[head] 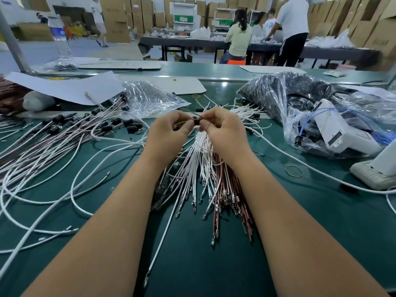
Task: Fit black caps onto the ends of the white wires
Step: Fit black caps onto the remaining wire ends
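Above the wire bundle (201, 159), both hands' fingers (188, 125) pinch one small black cap (196, 121).

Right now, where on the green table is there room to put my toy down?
There is bare green table mat right of the right forearm, between the yellow rubber band and the near edge. A smaller patch lies between the forearms, below the red-brown wire bundle. Looping white wires crowd the left; the plastic bags crowd the far right.
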